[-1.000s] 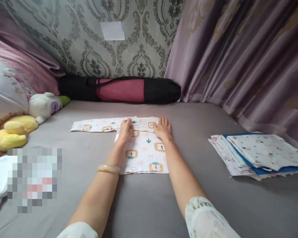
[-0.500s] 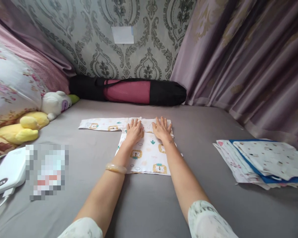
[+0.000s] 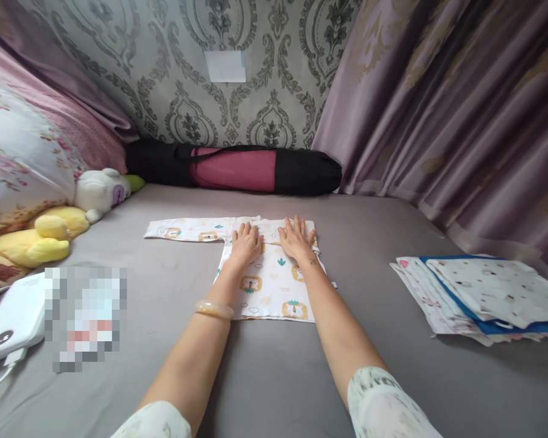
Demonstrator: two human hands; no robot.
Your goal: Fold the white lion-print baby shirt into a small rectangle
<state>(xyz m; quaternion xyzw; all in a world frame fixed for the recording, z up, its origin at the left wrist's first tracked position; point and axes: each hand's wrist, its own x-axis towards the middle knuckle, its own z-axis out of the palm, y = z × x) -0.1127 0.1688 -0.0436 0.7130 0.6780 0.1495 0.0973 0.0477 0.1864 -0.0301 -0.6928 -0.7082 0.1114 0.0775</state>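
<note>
A grey bed (image 3: 274, 377) gives flat backing; a clothes pile (image 3: 479, 292) sits well apart on the right, perhaps out of the way; the printed shirt (image 3: 274, 292) lies mid-bed, one sleeve (image 3: 189, 230) stretched left; left hand (image 3: 245, 245) and right hand (image 3: 298, 239) rest on it, fingers extended, gripping nothing, likely to smooth it

Soft, fairly even light casts a faint shadow on the sheet (image 3: 267, 377) nearer than the shirt (image 3: 274, 286), with darker curtain (image 3: 406, 115) folds beyond it rightward and a coarsely pixelated patch (image 3: 91, 316) to its left.

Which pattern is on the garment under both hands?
White garment with mustard lion faces, green leaves; head view.
</note>
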